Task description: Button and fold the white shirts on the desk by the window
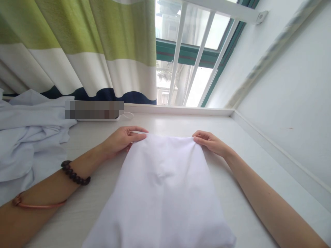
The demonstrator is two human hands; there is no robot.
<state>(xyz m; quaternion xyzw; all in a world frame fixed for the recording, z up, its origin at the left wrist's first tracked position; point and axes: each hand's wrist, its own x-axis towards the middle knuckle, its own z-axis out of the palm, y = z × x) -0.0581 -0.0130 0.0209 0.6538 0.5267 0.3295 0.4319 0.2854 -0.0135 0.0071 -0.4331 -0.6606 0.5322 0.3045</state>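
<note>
A white cloth garment (165, 186) lies before me on the pale table, spread lengthwise and wider toward my body. Its far edge runs between both hands. My left hand (126, 137) pinches the far left corner between thumb and fingers. At the far right corner, my right hand (208, 141) grips the fabric the same way. Soft creases cross the middle of the cloth, and its near end runs out of the bottom of the view. Which kind of garment it is I cannot tell.
A heap of crumpled white cloth (31, 137) lies at the left on the tabletop (258, 165). Near the back edge sits a blurred-out flat object (94, 111) with a thin white cord. Behind hang a striped curtain (77, 44) and white window bars (178, 51); a wall (297, 103) rises at right.
</note>
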